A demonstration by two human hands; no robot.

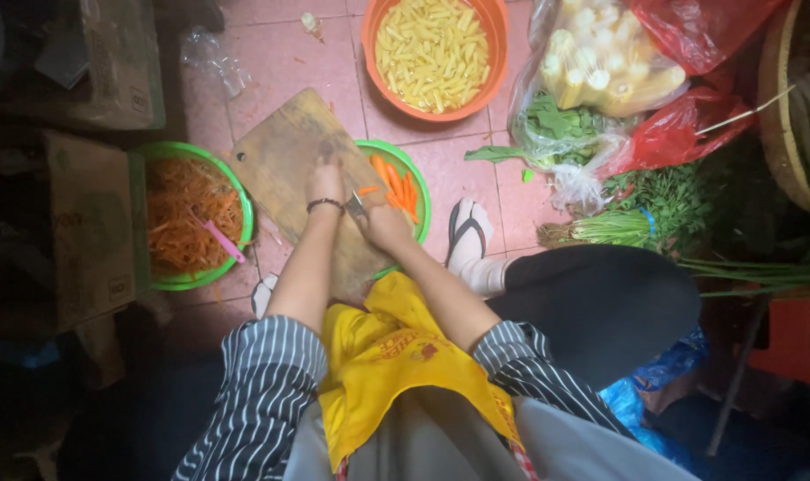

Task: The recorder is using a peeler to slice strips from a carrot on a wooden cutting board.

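Note:
A worn wooden cutting board (280,151) lies tilted on the pink tiled floor. My left hand (325,181), with a dark bracelet on the wrist, presses down on the board's near part. My right hand (382,223) is closed around a knife (357,204) whose blade points toward the left hand. A small orange carrot piece (368,190) lies beside the blade. Just right of the board, a green bowl (423,191) holds several carrot sticks (400,189).
A green bowl (169,281) of shredded carrot with a pink-handled tool (219,240) sits left. An orange bowl (494,53) of pale cut pieces stands above. Bags of corn (601,62), greens (556,120) and herbs (654,214) crowd the right. A cardboard box (89,223) stands far left.

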